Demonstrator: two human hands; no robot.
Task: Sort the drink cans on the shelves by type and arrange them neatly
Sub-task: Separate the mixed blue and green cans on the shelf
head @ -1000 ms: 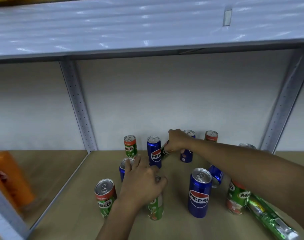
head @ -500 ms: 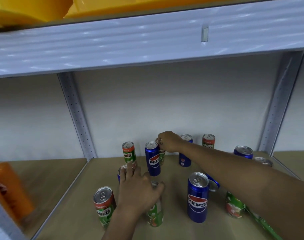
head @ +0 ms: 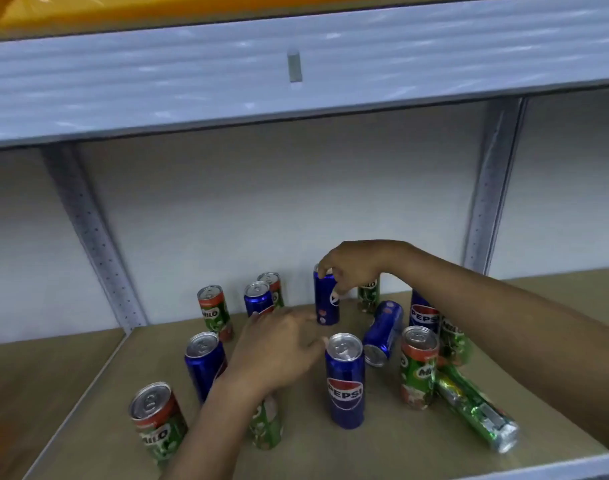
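Your right hand [head: 351, 268] reaches to the back of the shelf [head: 382, 445] and grips a blue Pepsi can [head: 325, 304] by its top, fingers curled round the rim and upper side; the can stands upright with its base on or just above the board, which one I cannot tell. Your left hand [head: 279, 351] hovers in the middle of the group with fingers spread and fairly straight, holding nothing, its fingertips near the top of the front Pepsi can [head: 345, 382]. A green Milo can [head: 266, 424] stands under your left wrist, mostly hidden.

On the left, a Milo can [head: 157, 424] stands nearest you, another Pepsi can [head: 204, 362] behind it, and further back a Milo can [head: 214, 311], a Pepsi can [head: 258, 299] and one more Milo can [head: 273, 285] close together. To the right, a Pepsi can lies on its side [head: 382, 332], top toward you. An upright Milo can [head: 417, 367] stands beside a Milo can lying down [head: 476, 410] at the front right. Behind them, partly covered by your right forearm, are a Pepsi can [head: 422, 311] and a Milo can [head: 452, 341]. One more Milo can [head: 368, 296] stands at the back, behind your right hand.
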